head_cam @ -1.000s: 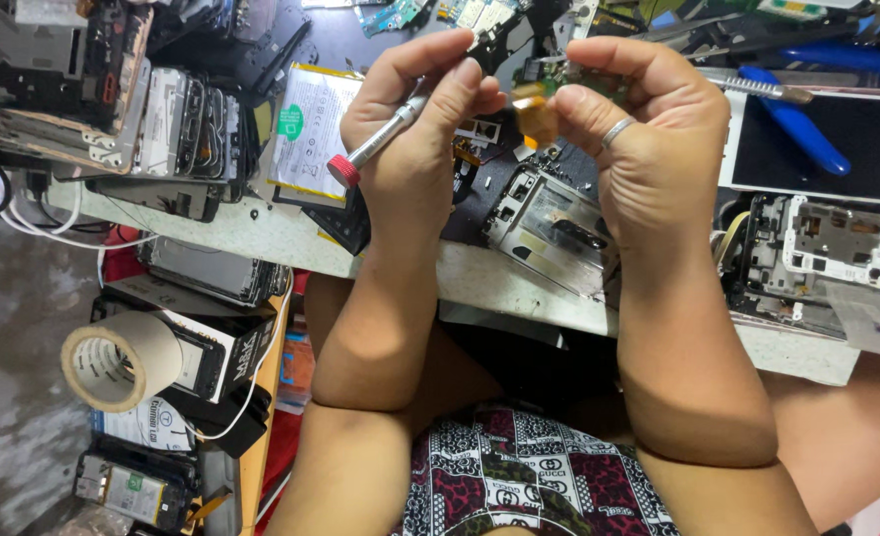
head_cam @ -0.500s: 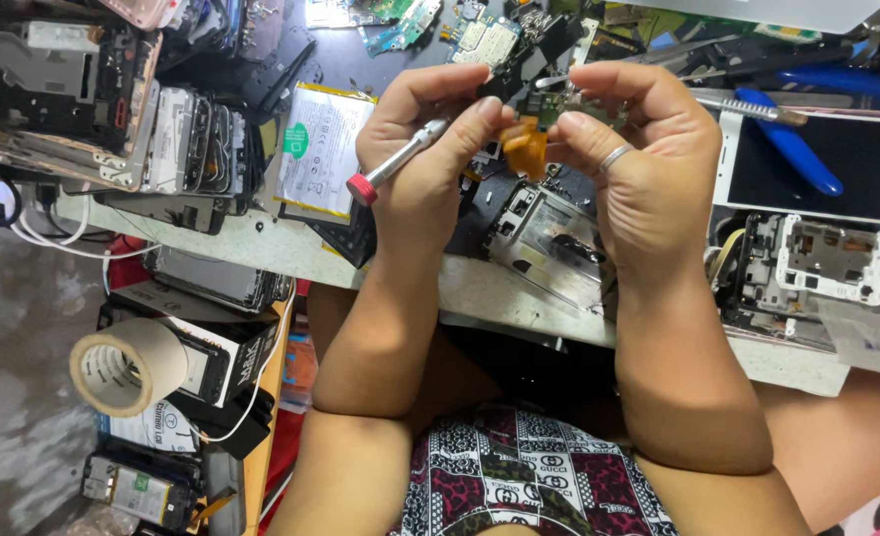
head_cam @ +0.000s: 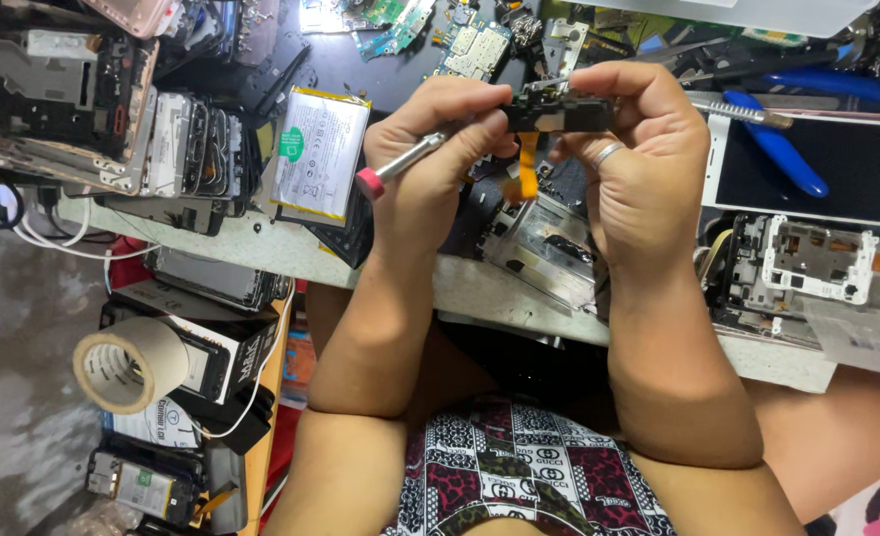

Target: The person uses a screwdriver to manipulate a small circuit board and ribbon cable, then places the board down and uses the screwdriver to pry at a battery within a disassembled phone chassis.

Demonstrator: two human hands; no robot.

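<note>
Fingers of both hands close around the work above the worktop's near edge. The left hand (head_cam: 450,149) is shut on a slim metal screwdriver (head_cam: 400,167) with a red cap at its tail, its tip aimed into a small dark phone part (head_cam: 557,111). The right hand (head_cam: 638,169), a ring on one finger, pinches that part at its right end, with an orange flex ribbon (head_cam: 527,169) hanging below it. Against the frames from a second ago, the part has turned from tilted to nearly level and the screwdriver lies flatter, its tip closer in; the ribbon now dangles free, so the tool seems set on a screw or clip. Beneath the hands lies an opened phone frame (head_cam: 549,248). A white battery (head_cam: 319,154) rests toward the worktop's left edge, blue-handled pliers (head_cam: 772,149) and a white-framed phone screen (head_cam: 807,174) toward its right. A tape roll (head_cam: 122,367) sits below the left edge.
</note>
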